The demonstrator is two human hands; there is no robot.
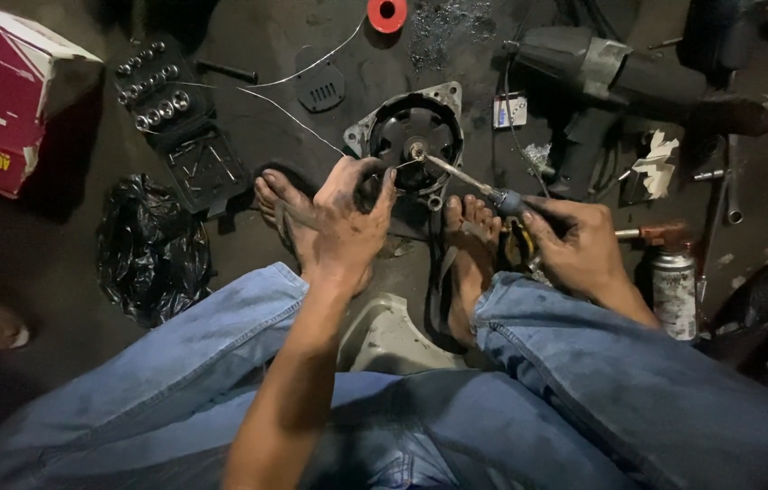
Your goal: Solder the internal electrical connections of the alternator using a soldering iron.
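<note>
- The left hand (347,218), dark with grease, rests its curled fingers on the near rim of a round black and silver metal housing (413,136) that lies on the dark oil-stained floor (57,236); the fingers grip the rim and steady it.
- The right hand (579,245) is closed around the dark handle of a long slim screwdriver (474,184), whose bright shaft slants up and to the left.
- The tip of the screwdriver meets the small silver hub at the centre of the housing.
- The housing sits just beyond the person's two bare feet (375,222), which rest on flat sandals, with the blue denim knees (511,381) spread to either side.
- A thin white wire (293,113) runs across the floor to the left edge of the housing.
- To the left of the housing an open black socket set case (180,127) holds a row of shiny sockets, and a crumpled black plastic bag (150,249) lies nearer.
- A pink and white cardboard box (3,91) stands at the far left.
- A large black power tool (601,82) lies to the right of the housing, and a silver spray can with a reddish top (674,286) stands just beside the right wrist.
- A red roll of tape (387,13) lies at the top edge.
</note>
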